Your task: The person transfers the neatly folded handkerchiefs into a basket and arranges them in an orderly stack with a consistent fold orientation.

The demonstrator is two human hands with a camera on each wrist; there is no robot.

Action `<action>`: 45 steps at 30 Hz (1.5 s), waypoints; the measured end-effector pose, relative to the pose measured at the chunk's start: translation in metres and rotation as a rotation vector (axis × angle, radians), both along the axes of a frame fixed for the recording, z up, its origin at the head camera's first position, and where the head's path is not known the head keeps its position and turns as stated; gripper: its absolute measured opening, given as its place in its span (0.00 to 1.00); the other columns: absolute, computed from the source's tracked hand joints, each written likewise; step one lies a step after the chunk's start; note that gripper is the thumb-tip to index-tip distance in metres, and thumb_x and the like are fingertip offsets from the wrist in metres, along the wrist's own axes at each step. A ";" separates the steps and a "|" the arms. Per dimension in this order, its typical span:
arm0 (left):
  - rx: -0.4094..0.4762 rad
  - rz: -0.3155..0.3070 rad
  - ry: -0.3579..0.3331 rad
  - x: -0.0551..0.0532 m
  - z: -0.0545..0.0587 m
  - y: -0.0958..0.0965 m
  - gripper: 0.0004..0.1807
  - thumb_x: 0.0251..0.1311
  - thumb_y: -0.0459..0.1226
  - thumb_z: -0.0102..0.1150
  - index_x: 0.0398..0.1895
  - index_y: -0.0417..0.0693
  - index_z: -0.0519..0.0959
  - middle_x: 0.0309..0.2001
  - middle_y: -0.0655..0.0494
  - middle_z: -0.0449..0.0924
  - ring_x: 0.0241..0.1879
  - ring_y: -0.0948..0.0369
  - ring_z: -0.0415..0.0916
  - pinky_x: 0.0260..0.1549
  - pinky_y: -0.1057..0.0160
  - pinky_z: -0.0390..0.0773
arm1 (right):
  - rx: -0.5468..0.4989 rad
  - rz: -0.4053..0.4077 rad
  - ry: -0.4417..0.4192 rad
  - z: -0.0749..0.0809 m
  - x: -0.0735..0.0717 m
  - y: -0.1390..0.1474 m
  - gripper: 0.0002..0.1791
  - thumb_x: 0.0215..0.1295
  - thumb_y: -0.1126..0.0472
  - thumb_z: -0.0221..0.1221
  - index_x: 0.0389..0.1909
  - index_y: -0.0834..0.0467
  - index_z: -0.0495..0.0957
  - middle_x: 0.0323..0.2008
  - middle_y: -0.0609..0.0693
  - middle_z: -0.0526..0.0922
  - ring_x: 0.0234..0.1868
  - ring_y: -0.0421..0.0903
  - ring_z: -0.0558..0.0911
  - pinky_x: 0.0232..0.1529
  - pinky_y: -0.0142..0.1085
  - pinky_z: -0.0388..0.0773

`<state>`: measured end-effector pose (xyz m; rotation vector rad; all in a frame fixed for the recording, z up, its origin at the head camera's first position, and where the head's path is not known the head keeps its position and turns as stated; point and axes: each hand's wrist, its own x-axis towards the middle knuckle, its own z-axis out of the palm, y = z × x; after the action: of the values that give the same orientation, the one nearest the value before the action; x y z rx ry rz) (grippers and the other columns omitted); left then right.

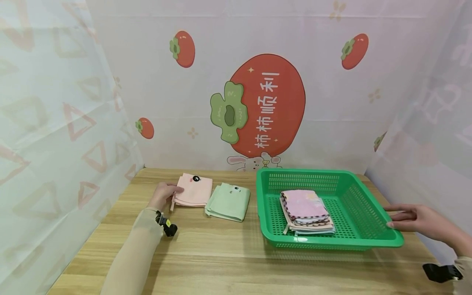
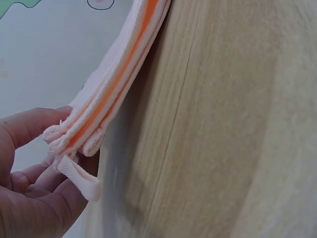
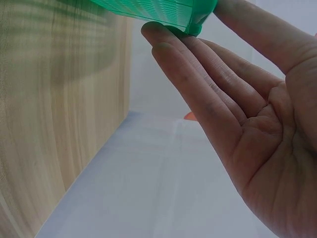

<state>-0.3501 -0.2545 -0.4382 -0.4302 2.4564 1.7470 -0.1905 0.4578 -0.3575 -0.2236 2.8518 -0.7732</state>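
At the left, my left hand [image 1: 164, 195] pinches the edge of a folded pink towel [image 1: 195, 190] with a black eye motif. In the left wrist view, the thumb lies over the towel's folded layers [image 2: 106, 94] and the fingers are under them; a small loop [image 2: 81, 178] hangs down. A folded green towel [image 1: 229, 201] lies right beside the pink one. On the right, my right hand [image 1: 416, 221] grips the rim of a green plastic basket [image 1: 306, 241], thumb on top and fingers beneath. Inside the basket sits a stack of folded towels [image 1: 305, 209], a pink one uppermost.
The wooden table [image 1: 206, 262] carries everything. A white backdrop [image 1: 162, 94] with persimmon prints stands behind it, and patterned sheets close off the left [image 1: 55, 135] and right [image 1: 424, 143] sides.
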 end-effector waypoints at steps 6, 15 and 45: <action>-0.010 0.003 -0.005 0.001 0.001 0.000 0.27 0.56 0.33 0.63 0.58 0.30 0.71 0.59 0.35 0.70 0.37 0.62 0.75 0.32 0.70 0.76 | -0.010 0.003 -0.003 -0.001 0.001 0.000 0.36 0.65 0.51 0.58 0.62 0.75 0.63 0.49 0.71 0.78 0.35 0.22 0.77 0.35 0.38 0.82; 0.006 0.005 -0.004 0.005 0.006 -0.001 0.29 0.56 0.36 0.63 0.61 0.33 0.70 0.62 0.37 0.69 0.47 0.58 0.73 0.44 0.65 0.76 | -0.001 0.002 -0.002 -0.004 -0.001 0.003 0.36 0.65 0.50 0.58 0.62 0.74 0.64 0.49 0.70 0.79 0.36 0.22 0.77 0.34 0.36 0.82; 0.001 0.027 0.038 0.010 0.013 0.000 0.29 0.57 0.36 0.62 0.61 0.32 0.69 0.56 0.37 0.73 0.32 0.68 0.75 0.30 0.72 0.77 | 0.015 -0.004 -0.015 0.001 0.001 0.000 0.37 0.65 0.48 0.58 0.62 0.74 0.63 0.47 0.67 0.80 0.35 0.24 0.78 0.33 0.34 0.81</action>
<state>-0.3404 -0.2541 -0.4253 -0.4370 2.4865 1.7830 -0.1896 0.4575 -0.3564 -0.2085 2.8441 -0.7502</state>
